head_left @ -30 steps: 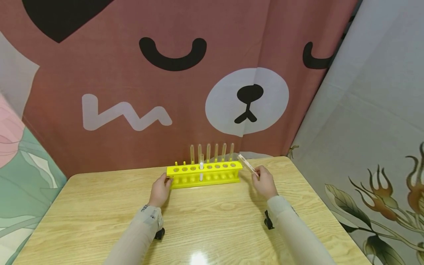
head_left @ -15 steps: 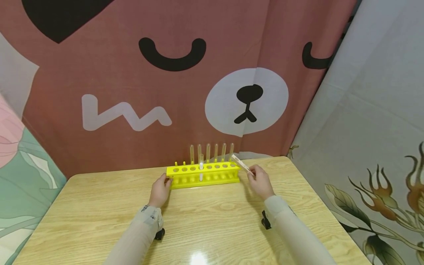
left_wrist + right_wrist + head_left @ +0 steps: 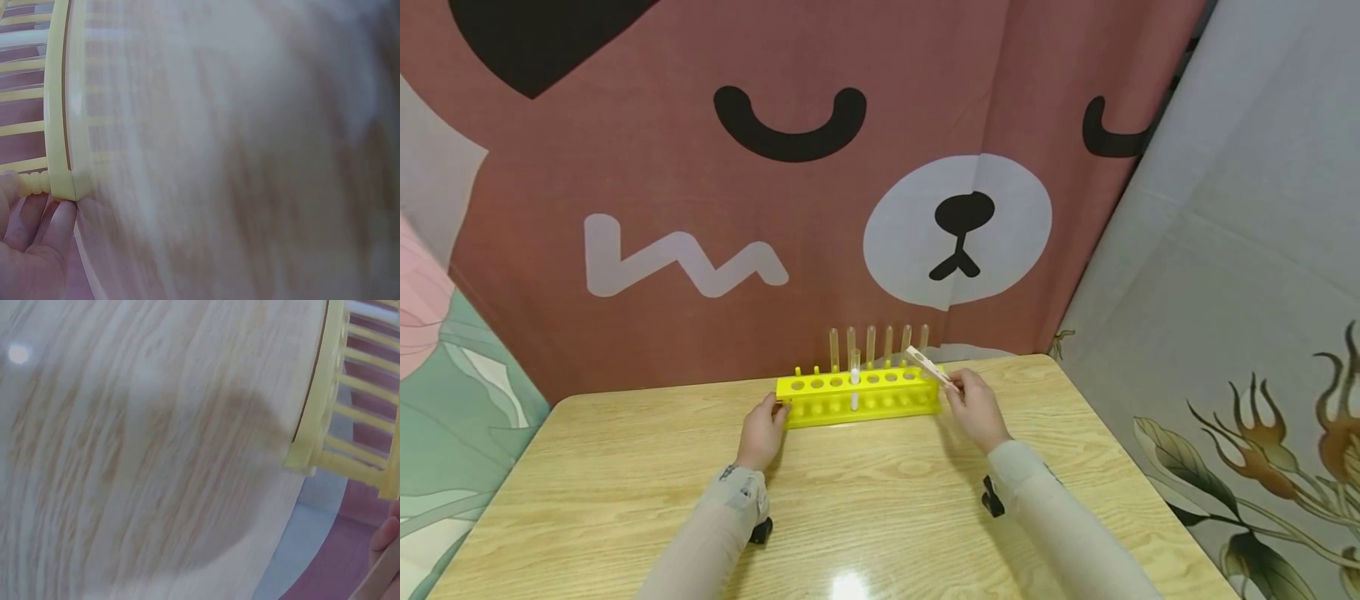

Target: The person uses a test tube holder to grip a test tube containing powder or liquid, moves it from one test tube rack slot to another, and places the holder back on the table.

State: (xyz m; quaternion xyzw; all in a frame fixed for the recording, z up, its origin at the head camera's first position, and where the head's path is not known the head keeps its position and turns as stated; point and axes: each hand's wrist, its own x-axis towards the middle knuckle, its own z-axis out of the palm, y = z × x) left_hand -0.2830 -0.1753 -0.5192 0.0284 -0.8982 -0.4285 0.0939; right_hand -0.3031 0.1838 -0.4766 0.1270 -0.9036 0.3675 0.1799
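Observation:
A yellow test tube rack (image 3: 880,383) stands near the table's back edge. My left hand (image 3: 762,433) grips its left end; in the left wrist view the fingers (image 3: 59,228) are at the end post (image 3: 34,182). My right hand (image 3: 977,412) holds a wooden test tube clamp (image 3: 927,365), tilted up to the left, its far end above the rack's right part. Only the clamp's handle (image 3: 380,575) shows in the right wrist view. One test tube with white contents (image 3: 855,375) stands upright in a rack hole. Several clear test tubes (image 3: 871,343) sit upside down on the back pegs.
The wood-grain table (image 3: 880,517) runs to the pink bear-print curtain (image 3: 820,208) just behind the rack. A floral curtain (image 3: 1262,333) borders the right side. Bare pegs (image 3: 807,370) show at the rack's left back.
My right hand has moved left with the clamp, bringing its far end from beside the rack's right end to above the rack. The left hand and the rack have stayed put.

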